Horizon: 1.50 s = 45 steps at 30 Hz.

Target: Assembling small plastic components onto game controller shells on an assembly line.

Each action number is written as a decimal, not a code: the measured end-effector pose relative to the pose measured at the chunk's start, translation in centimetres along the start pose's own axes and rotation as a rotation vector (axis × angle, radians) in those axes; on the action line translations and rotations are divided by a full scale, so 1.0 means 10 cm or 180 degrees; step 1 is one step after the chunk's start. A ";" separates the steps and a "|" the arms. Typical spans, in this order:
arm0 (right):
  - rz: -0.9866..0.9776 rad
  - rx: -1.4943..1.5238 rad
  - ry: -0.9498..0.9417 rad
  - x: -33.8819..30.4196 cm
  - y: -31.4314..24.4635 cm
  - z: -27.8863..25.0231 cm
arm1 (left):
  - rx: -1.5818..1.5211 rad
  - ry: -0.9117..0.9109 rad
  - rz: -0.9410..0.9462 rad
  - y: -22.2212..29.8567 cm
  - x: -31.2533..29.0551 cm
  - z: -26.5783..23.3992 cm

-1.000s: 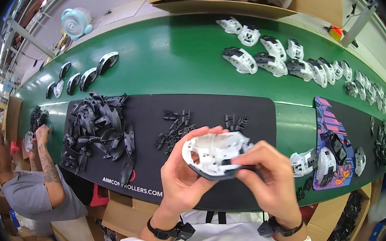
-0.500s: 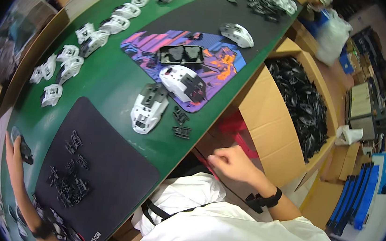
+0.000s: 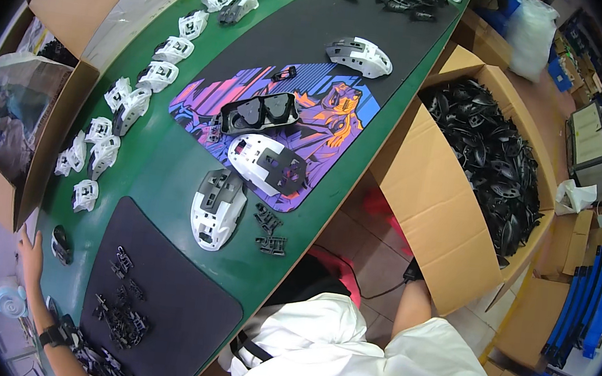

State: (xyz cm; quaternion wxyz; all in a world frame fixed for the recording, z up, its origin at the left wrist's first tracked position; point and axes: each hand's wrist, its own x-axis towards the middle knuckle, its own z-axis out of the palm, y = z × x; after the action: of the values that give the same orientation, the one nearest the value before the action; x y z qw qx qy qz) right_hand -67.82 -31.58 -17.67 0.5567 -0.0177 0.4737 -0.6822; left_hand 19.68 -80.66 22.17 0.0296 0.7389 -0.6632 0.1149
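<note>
right arm is now reaching down behind the box (image 3: pixel 439 202) flap, its hand hidden, grip unclear. left hand (image 3: pixel 29 251) is resting open on the table (image 3: pixel 171 167) edge beside one black shell (image 3: pixel 60 243) lying lengthwise along it.

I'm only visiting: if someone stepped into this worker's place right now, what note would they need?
Left hand: open, flat at the far edge of the green table, beside a small black part, holding nothing.
Right hand: hidden behind the wall of the cardboard box; only the right forearm shows, reaching down towards it.
Things: the box holds black shells. A white mouse shell with a dark insert lies on the table, small black clips beside it. A second white shell lies on the colourful mat.
Done: both shells set down.
Left: nothing is out of the box yet.
</note>
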 end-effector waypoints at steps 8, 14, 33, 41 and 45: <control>0.0056 -0.0981 0.0620 -0.78 -0.68 -0.14 | -0.0497 0.0011 0.0290 0.02 -0.07 -0.64; 0.0093 -0.1641 0.1102 -1.64 -1.18 0.24 | -0.0662 -0.0143 0.0753 0.59 -0.20 -0.85; 0.0918 -0.4036 0.2708 -4.14 -2.52 1.58 | -0.1742 -0.0677 0.1334 1.27 -0.52 -1.54; -0.2247 -0.6615 0.0308 -2.53 -1.59 3.01 | -0.1906 -0.0835 0.1567 1.70 -1.09 -1.95; -0.1410 -0.6040 -0.0454 -2.02 -1.37 3.25 | -0.1937 -0.0556 0.1325 1.52 -1.35 -2.10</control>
State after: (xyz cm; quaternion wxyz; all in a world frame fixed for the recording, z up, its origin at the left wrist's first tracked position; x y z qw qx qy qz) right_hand -52.36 -37.22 19.49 0.1978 -0.5883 0.7772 -0.1040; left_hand 0.63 -65.20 38.05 0.1671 0.5528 -0.8030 -0.1472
